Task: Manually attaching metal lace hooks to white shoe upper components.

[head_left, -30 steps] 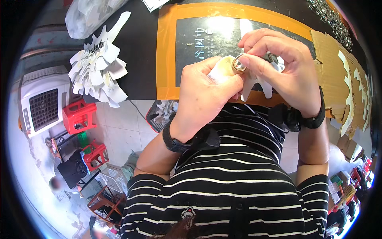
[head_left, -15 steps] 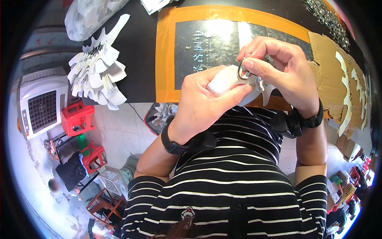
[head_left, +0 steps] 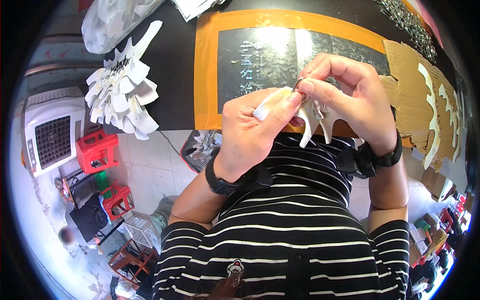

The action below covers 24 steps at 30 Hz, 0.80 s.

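My left hand (head_left: 247,130) is closed on a white, irregularly cut strip (head_left: 311,122) that looks like leather or thick fabric. The strip is folded over, and its pointed tabs hang below my fingers. Thumb and fingers of my right hand (head_left: 357,100) pinch a metal ring (head_left: 297,85) at the fold. The ring is seen nearly edge-on, partly covered by my fingertips, so I cannot tell whether it passes through the strip. Small metal bits (head_left: 320,107) show on the strip beside my right fingers.
A pile of similar white pieces (head_left: 122,95) lies at the left, near a plastic bag (head_left: 112,25). An orange-taped board (head_left: 207,75) is under my hands. Right are cardboard (head_left: 405,95) with white strips and heaped metal hardware (head_left: 412,25). Red stools (head_left: 97,152) stand on the floor.
The ring has turned from facing up to nearly edge-on and moved slightly left. My hands are closer together, and the strip is tilted so its tabs hang lower.
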Available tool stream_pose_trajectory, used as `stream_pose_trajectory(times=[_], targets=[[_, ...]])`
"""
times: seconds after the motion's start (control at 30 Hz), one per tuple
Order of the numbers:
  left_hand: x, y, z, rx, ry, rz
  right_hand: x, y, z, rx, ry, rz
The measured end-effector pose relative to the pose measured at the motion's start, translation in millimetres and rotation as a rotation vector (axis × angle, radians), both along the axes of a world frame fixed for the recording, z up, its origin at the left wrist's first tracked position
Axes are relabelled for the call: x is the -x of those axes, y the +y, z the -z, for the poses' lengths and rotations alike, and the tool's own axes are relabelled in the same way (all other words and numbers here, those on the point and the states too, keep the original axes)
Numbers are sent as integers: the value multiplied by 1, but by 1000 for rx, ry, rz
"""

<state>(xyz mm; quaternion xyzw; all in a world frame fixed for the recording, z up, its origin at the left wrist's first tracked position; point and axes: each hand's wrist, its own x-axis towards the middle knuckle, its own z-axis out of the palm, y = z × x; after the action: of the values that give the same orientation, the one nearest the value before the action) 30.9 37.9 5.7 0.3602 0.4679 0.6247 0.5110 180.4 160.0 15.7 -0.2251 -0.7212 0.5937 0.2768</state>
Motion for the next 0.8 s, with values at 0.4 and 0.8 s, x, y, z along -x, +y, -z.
stream_pose_trajectory(times=[0.4, 0.8], targets=[[13, -10, -16, 252, -241, 86, -3, 1, -6, 229, -82, -14], [-13, -6, -8, 118, -308, -175, -2, -2, -7, 154, 36, -17]])
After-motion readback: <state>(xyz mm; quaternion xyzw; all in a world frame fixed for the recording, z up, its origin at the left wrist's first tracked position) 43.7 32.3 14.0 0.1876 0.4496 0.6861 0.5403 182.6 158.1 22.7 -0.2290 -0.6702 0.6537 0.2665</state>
